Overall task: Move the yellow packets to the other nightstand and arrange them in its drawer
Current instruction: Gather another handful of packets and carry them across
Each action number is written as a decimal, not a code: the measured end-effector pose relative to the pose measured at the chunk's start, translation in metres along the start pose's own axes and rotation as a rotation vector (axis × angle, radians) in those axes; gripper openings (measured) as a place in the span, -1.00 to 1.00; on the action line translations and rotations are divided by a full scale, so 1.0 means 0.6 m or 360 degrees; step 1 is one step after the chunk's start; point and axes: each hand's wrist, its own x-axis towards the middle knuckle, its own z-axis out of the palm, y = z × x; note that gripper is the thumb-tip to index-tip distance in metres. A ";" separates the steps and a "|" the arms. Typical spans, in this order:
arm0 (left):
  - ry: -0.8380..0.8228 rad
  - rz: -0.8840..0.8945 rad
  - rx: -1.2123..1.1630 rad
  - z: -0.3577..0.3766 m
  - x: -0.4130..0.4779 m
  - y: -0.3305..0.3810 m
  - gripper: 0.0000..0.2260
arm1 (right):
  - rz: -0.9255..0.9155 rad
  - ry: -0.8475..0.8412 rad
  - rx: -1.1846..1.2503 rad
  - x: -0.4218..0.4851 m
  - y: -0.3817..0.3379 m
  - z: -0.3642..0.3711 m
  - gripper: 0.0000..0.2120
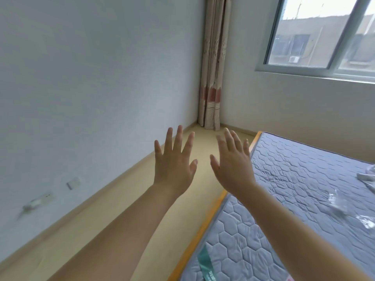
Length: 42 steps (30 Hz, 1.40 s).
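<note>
though bare, hands near quilted mattress

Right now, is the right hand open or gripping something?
Open: the right hand is held out flat in the air, with nothing in it and touching nothing.

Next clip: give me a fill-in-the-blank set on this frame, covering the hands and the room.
Both the left hand and right hand are ____, fingers straight, holding nothing.
The quilted mattress lies on the person's ____ side.
The curtain hangs in the room's ____, beside the window.
Missing words: open; right; corner.
</note>
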 end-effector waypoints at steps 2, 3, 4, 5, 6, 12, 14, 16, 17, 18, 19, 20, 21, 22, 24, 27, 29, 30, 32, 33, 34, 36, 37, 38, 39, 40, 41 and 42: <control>-0.0042 -0.0021 -0.0013 0.035 0.034 -0.045 -0.39 | -0.0021 0.0019 0.0018 0.049 -0.018 0.047 -0.44; -0.0063 -0.0013 -0.0007 0.056 0.055 -0.068 -0.39 | -0.0021 0.0030 0.0022 0.075 -0.024 0.072 -0.44; -0.0081 0.0001 -0.0001 0.080 0.079 -0.090 -0.39 | -0.0015 0.0031 0.0016 0.102 -0.028 0.098 -0.44; -0.0087 0.0017 0.0002 0.105 0.109 -0.112 -0.39 | -0.0008 0.0034 0.0003 0.133 -0.028 0.127 -0.44; -0.0091 0.0031 -0.0008 0.132 0.145 -0.134 -0.39 | 0.0002 0.0041 -0.0011 0.166 -0.025 0.157 -0.44; -0.0231 0.0199 -0.0030 0.268 0.397 -0.231 -0.39 | 0.0183 -0.0033 -0.0055 0.390 0.001 0.325 -0.43; -0.0232 0.0281 0.0008 0.301 0.473 -0.267 -0.40 | 0.0227 -0.0048 -0.0083 0.460 0.004 0.369 -0.42; -0.0232 0.0306 0.0006 0.331 0.544 -0.302 -0.39 | 0.0252 -0.0070 -0.0101 0.524 0.005 0.405 -0.43; -0.0232 0.0306 -0.0005 0.349 0.579 -0.318 -0.39 | 0.0261 -0.0072 -0.0109 0.555 0.007 0.421 -0.43; -0.0242 0.0311 -0.0024 0.368 0.614 -0.332 -0.39 | 0.0269 -0.0072 -0.0120 0.586 0.009 0.439 -0.43; -0.0249 0.0334 -0.0037 0.391 0.648 -0.344 -0.39 | 0.0279 -0.0077 -0.0135 0.617 0.012 0.457 -0.43; -0.0238 0.0382 -0.0042 0.417 0.682 -0.356 -0.39 | 0.0287 -0.0084 -0.0152 0.648 0.015 0.476 -0.43; -0.0196 0.0448 -0.0051 0.445 0.717 -0.368 -0.38 | 0.0296 -0.0086 -0.0168 0.679 0.019 0.497 -0.43; -0.0140 0.0518 -0.0059 0.472 0.753 -0.381 -0.38 | 0.0311 -0.0081 -0.0182 0.711 0.025 0.520 -0.43; -0.0074 0.0624 -0.0074 0.522 0.837 -0.405 -0.37 | 0.0361 -0.0060 -0.0215 0.780 0.038 0.568 -0.42; -0.0075 0.0684 -0.0148 0.590 0.979 -0.434 -0.38 | 0.0424 -0.0021 -0.0277 0.893 0.067 0.637 -0.43; -0.0052 0.0738 -0.0206 0.625 1.078 -0.446 -0.38 | 0.0503 0.0029 -0.0313 0.978 0.093 0.671 -0.44; -0.0043 0.0777 -0.0236 0.641 1.127 -0.450 -0.39 | 0.0547 0.0034 -0.0321 1.021 0.106 0.686 -0.45; 0.0001 0.0863 -0.0265 0.671 1.221 -0.452 -0.39 | 0.0619 0.0036 -0.0342 1.101 0.137 0.713 -0.45; 0.0032 0.0900 -0.0275 0.685 1.270 -0.450 -0.39 | 0.0648 0.0034 -0.0361 1.140 0.156 0.726 -0.45; 0.0046 0.0924 -0.0306 0.698 1.317 -0.445 -0.39 | 0.0675 0.0025 -0.0379 1.175 0.176 0.739 -0.45; 0.0057 0.0972 -0.0384 0.728 1.403 -0.424 -0.39 | 0.0738 0.0032 -0.0405 1.235 0.223 0.763 -0.45; 0.0072 0.0998 -0.0409 0.747 1.442 -0.410 -0.39 | 0.0773 0.0056 -0.0420 1.260 0.250 0.776 -0.46; 0.0083 0.1022 -0.0431 0.767 1.480 -0.393 -0.39 | 0.0804 0.0078 -0.0444 1.283 0.279 0.790 -0.46; 0.0086 0.1047 -0.0455 0.788 1.518 -0.373 -0.39 | 0.0828 0.0096 -0.0472 1.304 0.310 0.804 -0.46; 0.0086 0.1077 -0.0467 0.810 1.554 -0.351 -0.39 | 0.0845 0.0108 -0.0496 1.325 0.343 0.819 -0.46; 0.0094 0.1111 -0.0463 0.832 1.589 -0.328 -0.38 | 0.0859 0.0119 -0.0518 1.345 0.378 0.834 -0.46; 0.0100 0.1144 -0.0446 0.857 1.625 -0.305 -0.38 | 0.0871 0.0131 -0.0538 1.366 0.415 0.849 -0.46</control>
